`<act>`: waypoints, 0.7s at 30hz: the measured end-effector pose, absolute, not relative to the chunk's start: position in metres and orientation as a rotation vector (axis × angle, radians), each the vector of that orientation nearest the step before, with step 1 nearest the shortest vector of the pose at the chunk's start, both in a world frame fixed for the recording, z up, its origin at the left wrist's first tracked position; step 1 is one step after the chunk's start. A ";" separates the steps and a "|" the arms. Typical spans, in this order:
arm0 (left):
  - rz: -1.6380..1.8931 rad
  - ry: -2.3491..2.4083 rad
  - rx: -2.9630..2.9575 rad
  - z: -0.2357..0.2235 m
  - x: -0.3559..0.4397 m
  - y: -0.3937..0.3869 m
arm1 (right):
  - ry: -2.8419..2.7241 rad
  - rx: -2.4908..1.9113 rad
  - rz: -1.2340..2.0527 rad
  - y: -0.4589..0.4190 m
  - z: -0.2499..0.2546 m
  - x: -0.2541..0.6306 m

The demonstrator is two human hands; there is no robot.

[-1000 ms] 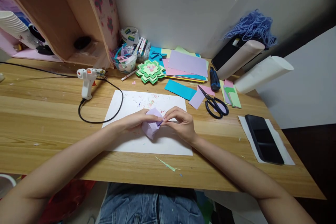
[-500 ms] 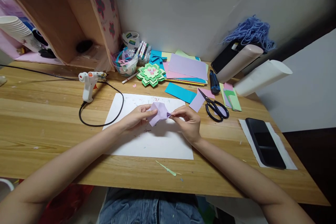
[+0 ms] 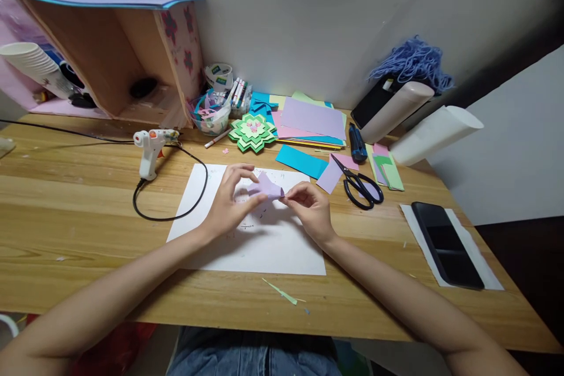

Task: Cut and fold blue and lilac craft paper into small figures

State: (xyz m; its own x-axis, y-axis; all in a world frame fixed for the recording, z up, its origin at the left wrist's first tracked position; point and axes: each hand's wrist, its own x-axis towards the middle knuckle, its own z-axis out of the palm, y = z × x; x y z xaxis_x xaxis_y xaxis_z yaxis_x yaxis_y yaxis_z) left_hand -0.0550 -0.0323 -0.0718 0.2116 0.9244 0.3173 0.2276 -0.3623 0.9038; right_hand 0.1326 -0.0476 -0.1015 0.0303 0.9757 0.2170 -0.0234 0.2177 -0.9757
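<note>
A folded piece of purple paper [image 3: 269, 187] is held up over a white sheet [image 3: 273, 247] that has coloured marks on it. My right hand [image 3: 311, 208] pinches the narrow right tip of the purple paper between thumb and fingertips. From the left, my left hand [image 3: 231, 200] curves around the paper in a C shape. Its thumb touches the lower edge and its fingers are bent at the upper left side. Part of the paper is hidden by the left hand.
A white glue gun [image 3: 150, 153] stands at left with its looped cord. Black scissors [image 3: 363, 185], a blue paper strip [image 3: 302, 161], a green paper flower [image 3: 252, 132] and a box cutter [image 3: 358, 144] lie behind. A phone [image 3: 447, 244] lies at right.
The purple paper has turned and now shows a narrower folded side. My left hand has loosened from a flat pinch into a wider curve; my right hand keeps pinching the tip.
</note>
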 end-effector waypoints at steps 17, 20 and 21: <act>0.931 0.836 2.281 -0.062 -0.070 -0.020 | -1.349 -1.018 1.116 -0.047 -0.103 0.133; 1.004 0.861 2.203 -0.065 -0.069 -0.022 | -1.358 -0.989 1.117 -0.047 -0.103 0.133; 1.035 0.866 2.175 -0.067 -0.068 -0.022 | -1.361 -0.979 1.115 -0.047 -0.102 0.133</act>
